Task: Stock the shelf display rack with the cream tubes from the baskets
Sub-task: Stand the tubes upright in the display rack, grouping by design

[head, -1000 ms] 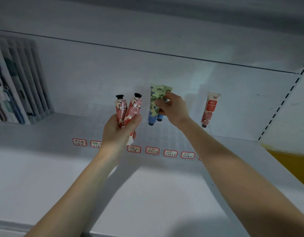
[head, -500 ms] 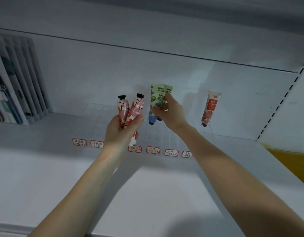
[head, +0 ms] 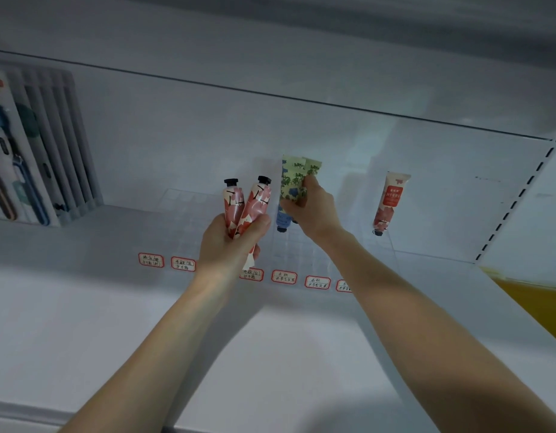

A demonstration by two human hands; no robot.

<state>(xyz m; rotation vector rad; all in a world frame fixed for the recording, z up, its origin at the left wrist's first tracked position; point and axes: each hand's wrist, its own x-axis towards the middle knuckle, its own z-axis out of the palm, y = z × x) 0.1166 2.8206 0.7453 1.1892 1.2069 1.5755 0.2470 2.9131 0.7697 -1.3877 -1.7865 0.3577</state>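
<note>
My left hand (head: 229, 242) grips two red-flowered cream tubes (head: 248, 207), black caps pointing up, in front of the clear gridded display rack (head: 301, 245) on the white shelf. My right hand (head: 314, 210) holds two green-and-blue flowered tubes (head: 293, 179) caps down over the rack's middle cells; their lower ends are partly hidden by my fingers. One red-labelled tube (head: 390, 201) stands cap down in the rack at the right.
Red-framed price labels (head: 284, 277) line the rack's front edge. Packaged toothbrushes in a grey slotted holder (head: 36, 157) stand at the far left. A slotted upright (head: 514, 201) bounds the shelf on the right, with a yellow surface (head: 539, 304) below it.
My right hand has lowered the green-and-blue tubes slightly toward the rack. My left hand with the red tubes has drifted a little right and up.
</note>
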